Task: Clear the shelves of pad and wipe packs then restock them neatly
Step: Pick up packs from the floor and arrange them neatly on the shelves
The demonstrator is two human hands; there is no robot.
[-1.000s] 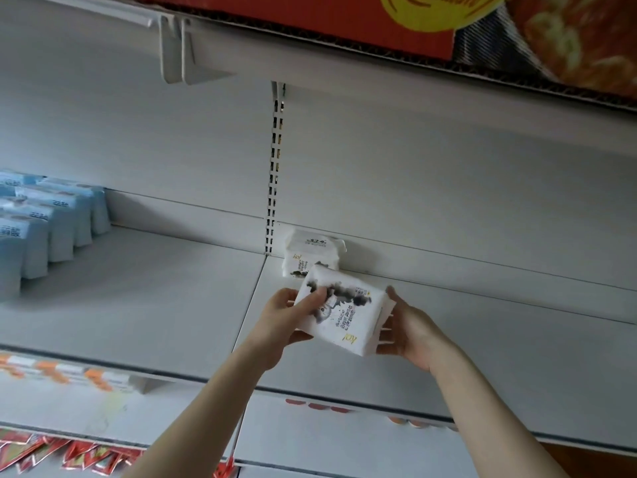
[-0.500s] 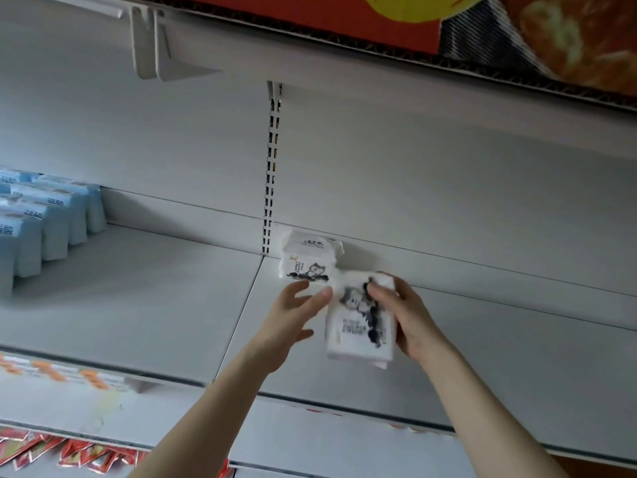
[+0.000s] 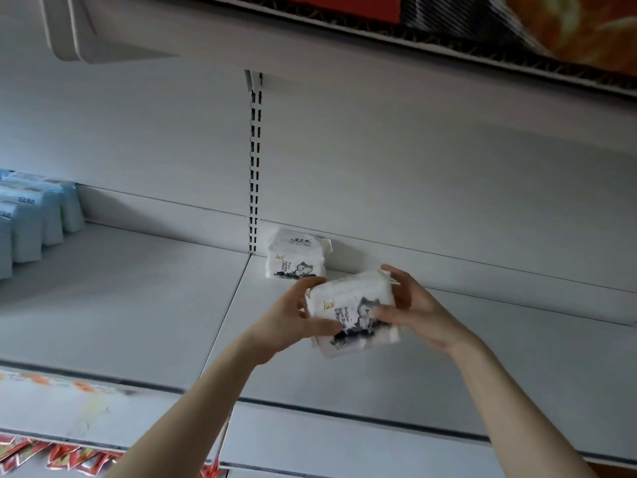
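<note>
Gripping a white pack [image 3: 351,313] from both ends, the left hand [image 3: 293,322] and right hand [image 3: 413,308] hold it in the air above the grey shelf [image 3: 138,305], printed face toward the camera. Just behind it, a second white pack [image 3: 297,254] stands against the back panel beside the slotted upright [image 3: 255,167]. Well off to the left stands a row of blue packs [image 3: 31,222].

Two white packs [image 3: 351,313], roughly four blue packs [image 3: 32,222].
</note>
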